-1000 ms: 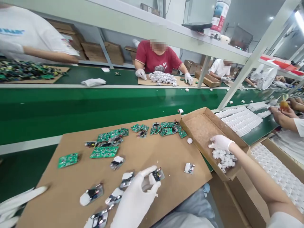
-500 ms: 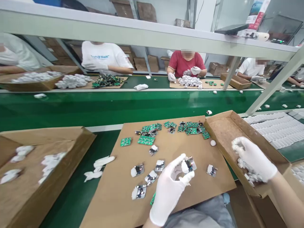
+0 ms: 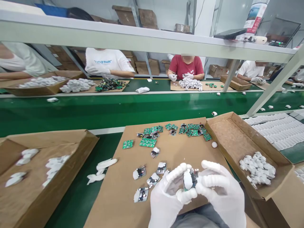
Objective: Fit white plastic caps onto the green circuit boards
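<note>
Left hand (image 3: 169,198): white-gloved, fingers curled, pinching the small circuit assembly (image 3: 190,180) from its left side.
Right hand (image 3: 219,193): white-gloved, fingers closed on the same assembly from the right.
Small circuit assembly: held between both hands, above the near edge of the cardboard sheet (image 3: 175,158).
Green circuit boards (image 3: 175,129): scattered along the sheet's far edge.
Finished assemblies (image 3: 149,177): lying on the sheet, left of the hands.
Cardboard tray (image 3: 225,129): right of the sheet, holding white plastic caps (image 3: 257,167).
</note>
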Action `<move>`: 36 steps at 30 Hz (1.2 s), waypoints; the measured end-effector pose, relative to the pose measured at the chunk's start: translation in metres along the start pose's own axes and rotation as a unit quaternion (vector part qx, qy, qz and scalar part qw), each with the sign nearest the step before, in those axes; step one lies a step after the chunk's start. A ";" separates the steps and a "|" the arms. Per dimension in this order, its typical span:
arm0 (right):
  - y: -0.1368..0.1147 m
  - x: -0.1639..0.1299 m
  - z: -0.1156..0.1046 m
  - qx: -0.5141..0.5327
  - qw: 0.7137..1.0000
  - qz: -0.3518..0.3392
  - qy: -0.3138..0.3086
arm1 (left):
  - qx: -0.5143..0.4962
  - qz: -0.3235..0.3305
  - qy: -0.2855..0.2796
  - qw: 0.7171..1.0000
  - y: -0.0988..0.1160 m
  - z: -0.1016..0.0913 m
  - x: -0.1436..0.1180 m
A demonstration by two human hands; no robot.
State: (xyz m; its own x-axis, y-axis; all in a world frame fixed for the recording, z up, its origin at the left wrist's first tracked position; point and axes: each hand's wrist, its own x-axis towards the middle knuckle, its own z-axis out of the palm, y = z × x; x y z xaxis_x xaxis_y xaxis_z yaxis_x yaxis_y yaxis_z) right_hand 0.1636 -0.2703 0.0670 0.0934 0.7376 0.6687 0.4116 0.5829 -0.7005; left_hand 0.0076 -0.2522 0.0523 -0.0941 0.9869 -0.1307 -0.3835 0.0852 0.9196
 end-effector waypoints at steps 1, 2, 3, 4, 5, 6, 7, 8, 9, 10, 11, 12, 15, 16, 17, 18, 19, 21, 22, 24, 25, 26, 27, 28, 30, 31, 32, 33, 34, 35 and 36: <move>-0.002 0.000 0.000 -0.014 1.000 -0.014 -0.008 | -0.026 0.003 -0.001 1.000 0.001 0.001 0.000; -0.004 -0.001 0.000 -0.034 0.999 -0.033 -0.023 | -0.047 0.005 -0.005 0.999 0.001 0.001 -0.001; -0.005 -0.001 0.000 -0.057 0.996 -0.053 -0.042 | -0.063 0.011 -0.008 0.998 0.002 0.001 -0.001; -0.006 -0.001 -0.001 -0.079 0.993 -0.071 -0.059 | -0.074 0.019 -0.010 0.997 0.002 0.001 -0.002; -0.006 -0.001 -0.001 -0.097 0.989 -0.089 -0.072 | -0.081 0.026 -0.012 0.996 0.002 0.001 -0.004; -0.005 -0.001 -0.002 -0.109 0.985 -0.107 -0.076 | -0.085 0.032 -0.016 0.996 0.001 0.001 -0.005; -0.005 0.000 -0.002 -0.113 0.983 -0.122 -0.078 | -0.089 0.036 -0.022 0.995 0.000 0.001 -0.006; -0.004 0.001 -0.001 -0.114 0.980 -0.142 -0.080 | -0.091 0.036 -0.031 0.995 -0.001 0.002 -0.007; -0.003 0.003 -0.001 -0.118 0.976 -0.166 -0.082 | -0.094 0.034 -0.037 0.994 -0.002 0.002 -0.007; -0.002 0.005 0.000 -0.130 0.969 -0.193 -0.083 | -0.098 0.030 -0.040 0.994 -0.004 0.003 -0.007; -0.001 0.005 0.001 -0.148 0.961 -0.219 -0.081 | -0.104 0.028 -0.038 0.993 -0.006 0.003 -0.007; 0.001 0.005 0.003 -0.170 0.954 -0.238 -0.072 | -0.111 0.029 -0.034 0.993 -0.007 0.004 -0.007; 0.008 -0.002 0.009 -0.229 0.939 -0.254 -0.030 | -0.122 0.036 -0.019 0.992 -0.011 0.006 -0.006; 0.011 -0.007 0.011 -0.236 0.939 -0.248 -0.026 | -0.119 0.035 -0.014 0.992 -0.012 0.006 -0.006; 0.014 -0.012 0.012 -0.237 0.941 -0.240 -0.033 | -0.114 0.034 -0.009 0.993 -0.012 0.007 -0.006; 0.017 -0.017 0.013 -0.235 0.943 -0.233 -0.048 | -0.110 0.032 -0.004 0.993 -0.012 0.007 -0.006; 0.020 -0.021 0.014 -0.230 0.944 -0.229 -0.063 | -0.106 0.031 -0.002 0.994 -0.012 0.008 -0.007; 0.025 -0.027 0.016 -0.217 0.947 -0.220 -0.085 | -0.100 0.033 -0.004 0.994 -0.010 0.009 -0.006; 0.028 -0.027 0.017 -0.207 0.951 -0.210 -0.089 | -0.098 0.036 -0.005 0.994 -0.010 0.010 -0.005; 0.031 -0.024 0.016 -0.166 0.966 -0.176 -0.098 | -0.096 0.040 -0.008 0.994 -0.008 0.010 -0.003; 0.031 -0.021 0.015 -0.138 0.972 -0.157 -0.108 | -0.099 0.038 -0.011 0.994 -0.007 0.010 -0.002; 0.030 -0.018 0.013 -0.108 0.977 -0.143 -0.119 | -0.103 0.031 -0.019 0.994 -0.006 0.010 -0.001; 0.028 -0.015 0.009 -0.082 0.979 -0.134 -0.128 | -0.110 0.020 -0.033 0.993 -0.006 0.010 -0.001; 0.024 -0.013 0.006 -0.061 0.981 -0.130 -0.130 | -0.118 0.009 -0.051 0.992 -0.005 0.010 -0.001; 0.013 -0.009 -0.002 -0.042 0.988 -0.104 -0.106 | -0.136 -0.005 -0.080 0.987 -0.005 0.009 -0.002; 0.008 -0.008 -0.004 -0.042 0.992 -0.086 -0.084 | -0.139 -0.006 -0.087 0.986 -0.006 0.009 -0.002; 0.003 -0.006 -0.004 -0.053 0.994 -0.071 -0.061 | -0.137 -0.002 -0.089 0.987 -0.006 0.008 -0.003; -0.001 -0.005 -0.004 -0.073 0.995 -0.063 -0.041 | -0.134 0.005 -0.086 0.987 -0.007 0.008 -0.003; -0.003 -0.004 -0.001 -0.097 0.993 -0.064 -0.028 | -0.128 0.013 -0.083 0.988 -0.008 0.007 -0.004; -0.003 -0.003 0.003 -0.121 0.990 -0.074 -0.021 | -0.123 0.019 -0.078 0.989 -0.010 0.006 -0.004; -0.002 -0.003 0.007 -0.140 0.986 -0.091 -0.018 | -0.117 0.024 -0.071 0.990 -0.011 0.006 -0.004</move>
State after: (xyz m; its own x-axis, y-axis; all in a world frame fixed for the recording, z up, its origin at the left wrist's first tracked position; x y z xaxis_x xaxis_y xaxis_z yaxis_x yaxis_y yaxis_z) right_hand 0.1563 -0.2714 0.0641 -0.0358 0.6435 0.7646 0.6525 0.5946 -0.4698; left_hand 0.0173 -0.2568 0.0446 0.0062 0.9998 -0.0192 -0.5859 0.0192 0.8102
